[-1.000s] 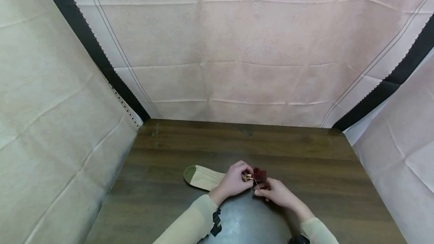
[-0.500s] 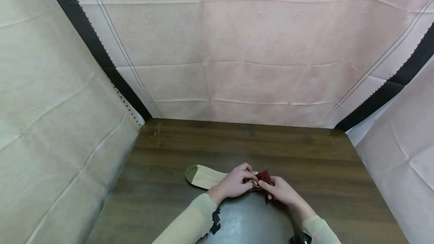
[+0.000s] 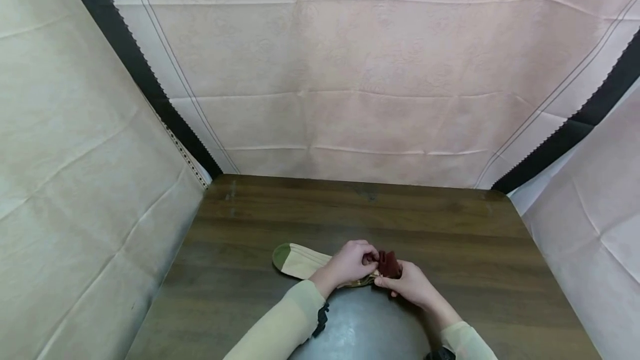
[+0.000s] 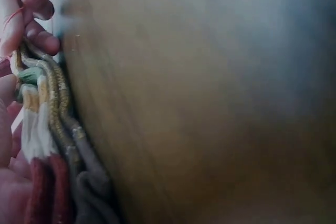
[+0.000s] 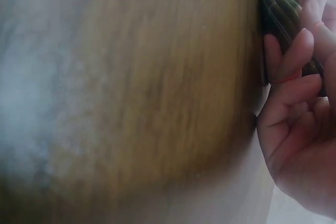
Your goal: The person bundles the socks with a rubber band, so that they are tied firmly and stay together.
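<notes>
In the head view, a cream sock with a green toe (image 3: pixel 300 260) lies on the table, its leg end under my left hand (image 3: pixel 350 263). That hand pinches the gathered socks by a dark red cuff (image 3: pixel 390 265). The left wrist view shows folded layers of the sock bundle (image 4: pixel 50 129) in white, dark red, grey and gold. Close on the right, my right hand (image 3: pixel 410 285) has its thumb against the bundle. A thin red band (image 5: pixel 286 80) runs across its curled fingers (image 5: pixel 294 95). The hands hide much of the bundle's middle.
The brown wooden table (image 3: pixel 450 226) extends around the hands. Pale fabric walls (image 3: pixel 350 99) with black edging rise behind and at both sides. A grey, shiny surface (image 3: pixel 370 321) shows between the forearms.
My fingers have shifted around the cuff, and the left hand has curled closer over it. More of the dark red cuff now shows between the hands. The cream sock's toe stays in place.
</notes>
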Available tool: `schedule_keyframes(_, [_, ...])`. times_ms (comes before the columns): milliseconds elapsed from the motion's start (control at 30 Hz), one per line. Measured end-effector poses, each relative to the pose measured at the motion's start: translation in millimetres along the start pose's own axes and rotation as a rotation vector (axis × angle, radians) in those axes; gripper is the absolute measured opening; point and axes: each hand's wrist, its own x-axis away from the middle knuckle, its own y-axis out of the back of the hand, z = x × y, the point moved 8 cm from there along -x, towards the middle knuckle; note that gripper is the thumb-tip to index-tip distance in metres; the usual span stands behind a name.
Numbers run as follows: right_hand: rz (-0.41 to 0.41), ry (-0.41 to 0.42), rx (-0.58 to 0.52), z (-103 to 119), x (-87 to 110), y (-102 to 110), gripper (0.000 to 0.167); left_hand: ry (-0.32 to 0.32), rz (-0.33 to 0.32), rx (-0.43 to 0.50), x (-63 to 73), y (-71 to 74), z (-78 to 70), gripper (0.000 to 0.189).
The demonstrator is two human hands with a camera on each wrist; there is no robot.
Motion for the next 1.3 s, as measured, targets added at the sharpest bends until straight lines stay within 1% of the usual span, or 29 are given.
schedule_keyframes(100, [0.004,-0.002,0.003,0.9,-0.2,-0.4,0.039,0.079,-0.008,0.078,0.4,-0.2,5.0,0.025])
schedule_keyframes(200, [0.009,-0.003,0.008,1.1,-0.5,-0.6,0.039,0.112,-0.023,0.115,-0.3,0.4,7.3,0.027])
schedule_keyframes(233, [0.01,-0.006,0.009,1.1,-0.5,-0.8,0.04,0.105,-0.028,0.11,-0.8,0.7,6.8,0.023])
schedule_keyframes(367, [0.016,-0.022,0.011,-0.2,-1.2,-1.1,0.041,0.042,-0.06,0.047,-3.4,4.1,2.6,0.003])
schedule_keyframes(467, [0.015,-0.023,0.021,-1.0,-1.8,-0.8,0.042,-0.002,-0.062,0.019,-5.5,5.6,-0.7,0.004])
schedule_keyframes(533, [0.012,-0.022,0.027,-1.5,-2.2,-0.4,0.042,-0.008,-0.033,0.026,-6.6,4.9,-1.6,0.001])
schedule_keyframes(700, [0.012,-0.025,0.024,-2.1,-2.9,0.0,0.04,0.003,0.087,0.037,-7.9,-0.1,-1.9,0.025])
schedule_keyframes(767, [0.017,-0.026,0.016,-1.9,-3.2,-0.1,0.04,-0.007,0.111,0.02,-8.5,-1.0,-2.7,0.027])
schedule_keyframes(800, [0.018,-0.024,0.013,-1.9,-3.4,-0.2,0.04,-0.013,0.114,0.006,-9.0,-1.1,-2.9,0.025])
schedule_keyframes(933, [0.014,-0.022,0.0,-2.1,-3.0,-0.3,0.039,-0.03,0.097,-0.017,-10.8,-1.9,-1.9,0.012])
schedule_keyframes(1033, [0.01,-0.026,0.01,-1.8,-3.1,0.0,0.039,-0.032,0.093,-0.006,-11.3,-2.0,-2.3,0.005])
schedule_keyframes(1167, [0.01,-0.037,0.044,-0.8,-3.7,0.4,0.043,-0.033,0.098,0.03,-11.0,-1.3,-6.0,0.006])
schedule_keyframes(1300, [0.018,-0.043,0.077,1.6,-3.7,0.8,0.044,-0.036,0.068,0.044,-10.5,-1.5,-7.0,0.005])
